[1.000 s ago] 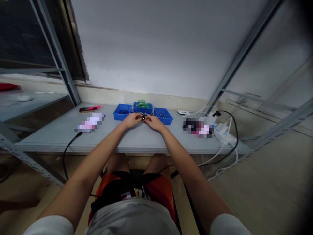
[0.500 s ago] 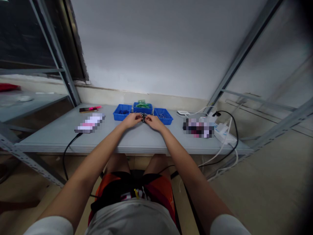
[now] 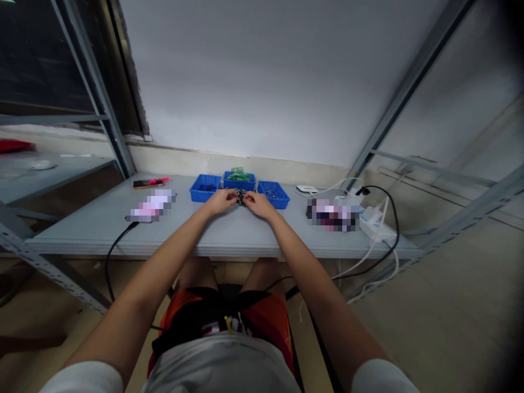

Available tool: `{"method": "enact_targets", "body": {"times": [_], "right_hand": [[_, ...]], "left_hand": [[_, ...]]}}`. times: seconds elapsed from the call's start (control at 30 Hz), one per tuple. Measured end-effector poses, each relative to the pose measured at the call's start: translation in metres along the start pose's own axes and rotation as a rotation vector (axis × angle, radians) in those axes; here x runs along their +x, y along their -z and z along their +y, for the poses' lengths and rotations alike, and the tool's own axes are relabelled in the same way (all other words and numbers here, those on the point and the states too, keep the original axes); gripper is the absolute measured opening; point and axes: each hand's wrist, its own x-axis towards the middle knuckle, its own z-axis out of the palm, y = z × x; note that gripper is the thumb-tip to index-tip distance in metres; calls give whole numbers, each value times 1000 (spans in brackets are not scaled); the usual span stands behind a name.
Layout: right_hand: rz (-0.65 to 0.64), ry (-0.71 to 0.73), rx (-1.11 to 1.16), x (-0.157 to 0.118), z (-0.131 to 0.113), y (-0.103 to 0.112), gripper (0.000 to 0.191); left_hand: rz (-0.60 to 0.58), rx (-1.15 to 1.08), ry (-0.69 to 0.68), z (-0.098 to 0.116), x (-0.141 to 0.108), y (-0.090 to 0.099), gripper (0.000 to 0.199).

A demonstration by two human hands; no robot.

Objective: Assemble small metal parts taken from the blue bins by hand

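Note:
My left hand [image 3: 222, 201] and my right hand [image 3: 258, 204] meet over the grey table [image 3: 237, 234], fingers bent inward and closed. Between their fingertips is a small dark cluster with shiny metallic bits [image 3: 240, 197]; its kind is too small to make out. Just beyond the hands stand three blue bins. The left bin [image 3: 197, 195] holds dark pieces, the middle bin [image 3: 239, 185] holds green pieces [image 3: 239, 176], and the right bin [image 3: 282, 203] has small dark and light parts in it.
A blurred-out phone-like device [image 3: 152, 206] with a black cable lies at left, near a dark flat item with something pink [image 3: 159, 180]. On the right are another blurred item [image 3: 332, 214], a white power strip [image 3: 379, 226] and loose cables. Metal posts [image 3: 409, 93] frame both sides.
Almost nothing differs. Both hands stay in the same spot, with only a slight shift of the dark cluster between the fingertips.

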Motion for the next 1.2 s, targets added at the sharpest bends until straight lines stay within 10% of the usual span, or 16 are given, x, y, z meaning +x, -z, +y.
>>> {"method": "enact_targets", "body": {"times": [1.2], "right_hand": [[37,12,4,1,4,-2,15]], "left_hand": [[14,-3,-11,-5,2,-1,26]]}}
